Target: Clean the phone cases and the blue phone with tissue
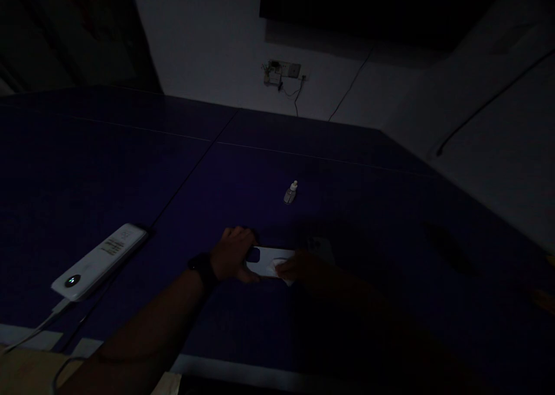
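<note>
A pale phone case [263, 269] lies on the dark blue table, its camera cut-out at the left end. My left hand [234, 255], with a dark watch on the wrist, grips that left end between thumb and fingers. Over the right part of the case, my right hand [299, 266] pinches a small white wipe [277, 263] and presses it on the surface. This hand is in deep shadow. Partly hidden behind it is a phone [323, 247] with its camera lenses up. Beyond the case stands a small bottle [290, 195] with a white top.
A white power bank [102, 262] with a lit display and a white cable [41, 325] lies at the left. The blue table [182, 152] has dark seams and meets a wall with sockets [284, 71] and cords. A dark screen [373, 7] hangs above.
</note>
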`<state>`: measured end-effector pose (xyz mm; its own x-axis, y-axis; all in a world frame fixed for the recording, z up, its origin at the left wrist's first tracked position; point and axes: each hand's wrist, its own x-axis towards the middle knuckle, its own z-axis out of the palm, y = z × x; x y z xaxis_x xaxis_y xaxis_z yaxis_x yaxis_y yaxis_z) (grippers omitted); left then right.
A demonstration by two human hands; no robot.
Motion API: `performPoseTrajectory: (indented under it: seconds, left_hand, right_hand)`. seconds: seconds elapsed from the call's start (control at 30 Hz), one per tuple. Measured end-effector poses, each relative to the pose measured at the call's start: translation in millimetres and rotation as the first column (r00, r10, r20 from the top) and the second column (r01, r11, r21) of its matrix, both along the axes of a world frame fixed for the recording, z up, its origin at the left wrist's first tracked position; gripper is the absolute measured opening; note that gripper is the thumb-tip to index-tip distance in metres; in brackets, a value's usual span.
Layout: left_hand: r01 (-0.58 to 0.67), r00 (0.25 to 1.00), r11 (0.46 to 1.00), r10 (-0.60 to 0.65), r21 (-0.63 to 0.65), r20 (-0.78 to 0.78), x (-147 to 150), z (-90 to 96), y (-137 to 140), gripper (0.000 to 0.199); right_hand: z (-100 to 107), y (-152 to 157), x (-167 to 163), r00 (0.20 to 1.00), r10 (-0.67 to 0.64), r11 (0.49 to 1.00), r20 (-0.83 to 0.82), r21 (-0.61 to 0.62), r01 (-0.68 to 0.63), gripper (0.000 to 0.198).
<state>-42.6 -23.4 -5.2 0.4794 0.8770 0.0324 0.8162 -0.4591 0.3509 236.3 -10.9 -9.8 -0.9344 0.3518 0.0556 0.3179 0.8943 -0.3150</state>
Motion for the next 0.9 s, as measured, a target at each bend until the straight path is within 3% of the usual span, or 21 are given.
performPoseTrajectory:
  seconds: [0.3, 0.5, 0.57, 0.7, 0.9]
  left_hand:
    - [-0.004, 0.999, 0.999, 0.003, -0.032, -0.044, 0.2, 2.9, 0.8, 0.072]
    - [0.005, 1.0, 1.0, -0.005, -0.025, -0.016, 0.2, 2.6, -0.2, 0.073]
    - [0.012, 1.0, 1.0, -0.012, -0.012, -0.009, 0.1, 1.9, -0.2, 0.07]
    - [0.021, 1.0, 1.0, -0.021, 0.023, 0.005, -0.5, 0.6, -0.1, 0.07]
    - [0.033, 0.999, 0.999, -0.033, 0.019, 0.007, -1.1, -0.3, 0.8, 0.073]
  right_hand:
    - [17.6, -10.1, -64.4, 0.998, 0.053, 0.998, -0.029, -0.035, -0.054, 0.042]
    - [5.6, 5.2, -37.2, 0.993, 0.084, 0.987, -0.079, -0.133, -0.094, 0.037]
    - [1.1, 6.8, -30.6, 0.997, 0.035, 0.988, -0.071, -0.149, -0.045, 0.037]
    - [-2.5, -1.5, -34.5, 0.983, -0.18, 0.979, -0.04, -0.105, 0.175, 0.052]
    - [-8.1, -10.8, -42.8, 0.972, -0.225, 0.973, -0.069, 0.041, 0.228, 0.04]
